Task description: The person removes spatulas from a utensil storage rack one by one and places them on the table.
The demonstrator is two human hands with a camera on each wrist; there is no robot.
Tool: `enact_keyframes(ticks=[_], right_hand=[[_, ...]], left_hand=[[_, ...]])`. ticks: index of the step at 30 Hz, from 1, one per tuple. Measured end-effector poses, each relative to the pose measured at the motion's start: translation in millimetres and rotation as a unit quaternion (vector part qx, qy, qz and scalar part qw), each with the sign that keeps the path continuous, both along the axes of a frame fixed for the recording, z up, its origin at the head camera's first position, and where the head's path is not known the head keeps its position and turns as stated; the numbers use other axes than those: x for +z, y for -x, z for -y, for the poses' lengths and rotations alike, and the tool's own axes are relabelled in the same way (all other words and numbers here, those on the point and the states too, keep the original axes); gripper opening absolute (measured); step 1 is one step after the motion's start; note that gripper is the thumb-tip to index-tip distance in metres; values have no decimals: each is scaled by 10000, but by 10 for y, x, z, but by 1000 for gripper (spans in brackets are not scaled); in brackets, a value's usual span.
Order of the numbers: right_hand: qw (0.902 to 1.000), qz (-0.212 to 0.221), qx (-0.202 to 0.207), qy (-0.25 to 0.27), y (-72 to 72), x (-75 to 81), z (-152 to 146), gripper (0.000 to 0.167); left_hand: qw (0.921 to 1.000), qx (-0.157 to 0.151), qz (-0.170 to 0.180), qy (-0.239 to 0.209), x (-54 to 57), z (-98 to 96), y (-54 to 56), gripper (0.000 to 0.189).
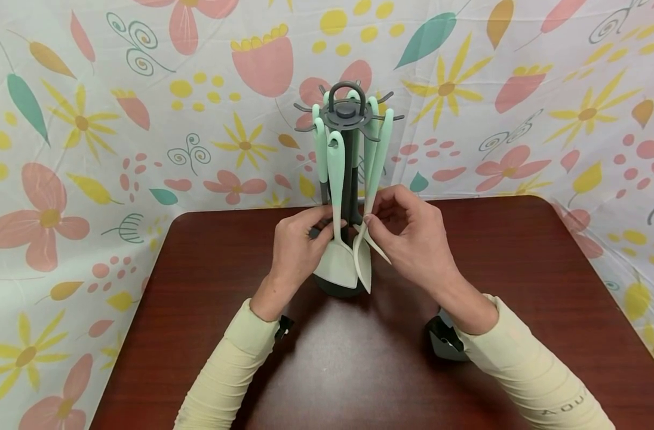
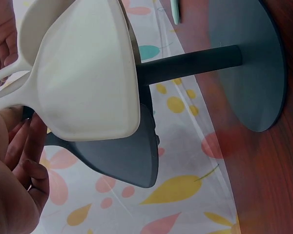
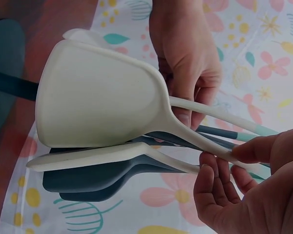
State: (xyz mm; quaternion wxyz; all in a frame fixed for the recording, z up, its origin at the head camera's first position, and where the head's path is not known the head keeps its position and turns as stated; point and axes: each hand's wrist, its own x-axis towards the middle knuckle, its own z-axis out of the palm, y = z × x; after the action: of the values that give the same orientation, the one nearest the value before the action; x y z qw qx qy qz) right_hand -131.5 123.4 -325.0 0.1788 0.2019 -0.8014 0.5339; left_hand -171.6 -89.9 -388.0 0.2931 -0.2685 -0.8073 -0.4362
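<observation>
A dark rotating utensil stand (image 1: 346, 110) holds several kitchen utensils with mint handle tops. In front hangs a cream turner (image 1: 336, 263), blade down. My left hand (image 1: 297, 245) reaches behind that turner's handle and pinches a dark utensil handle, mostly hidden. In the left wrist view a dark turner (image 2: 122, 148) hangs just under the cream blade. My right hand (image 1: 415, 236) pinches the cream handle of another turner (image 3: 100, 95) between thumb and fingertips, just above its broad blade. Its mint top overlaps a hook of the stand in the head view.
The stand's round base (image 2: 249, 63) rests near the far edge of the dark wooden table (image 1: 380, 370). A patterned cloth (image 1: 283, 71) hangs close behind it. Several other utensils crowd around the post (image 2: 190, 63).
</observation>
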Motion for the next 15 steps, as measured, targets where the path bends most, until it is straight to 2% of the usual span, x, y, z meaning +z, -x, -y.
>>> enact_keyframes(ticks=[15], right_hand=[[10000,-9,27,-34,-22,15,-34,10]], left_hand=[[10000,-44,-11,-44,6,-13,-5,14]])
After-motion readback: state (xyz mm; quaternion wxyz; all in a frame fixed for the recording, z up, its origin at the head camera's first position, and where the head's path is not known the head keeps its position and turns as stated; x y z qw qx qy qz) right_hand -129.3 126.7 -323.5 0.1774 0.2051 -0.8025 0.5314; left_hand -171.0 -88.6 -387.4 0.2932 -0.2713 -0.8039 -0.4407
